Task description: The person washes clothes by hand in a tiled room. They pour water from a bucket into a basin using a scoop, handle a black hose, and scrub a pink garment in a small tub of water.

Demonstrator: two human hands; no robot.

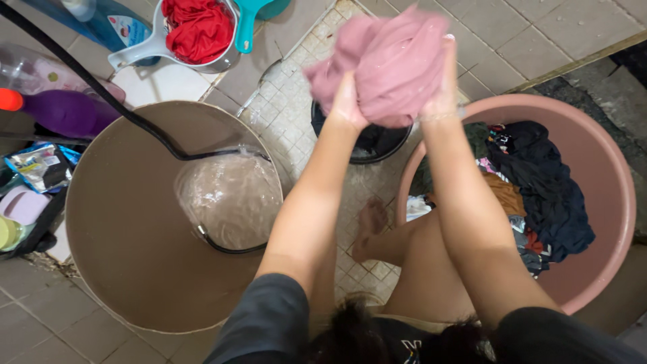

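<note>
Both my hands grip a bunched, wet pink cloth (394,64) held up over a small black bucket (377,143) on the tiled floor. My left hand (347,104) clutches its lower left side. My right hand (441,84) clasps the right side, fingers pointing up. The cloth hides most of my fingers.
A big tan tub (121,229) on the left holds water, fed by a black hose (101,94). A pink basin (606,195) of dark clothes sits at right. A grey scoop holding red cloth (199,30), bottles (64,111) and packets lie at the top left. My bare foot (369,226) rests between the tubs.
</note>
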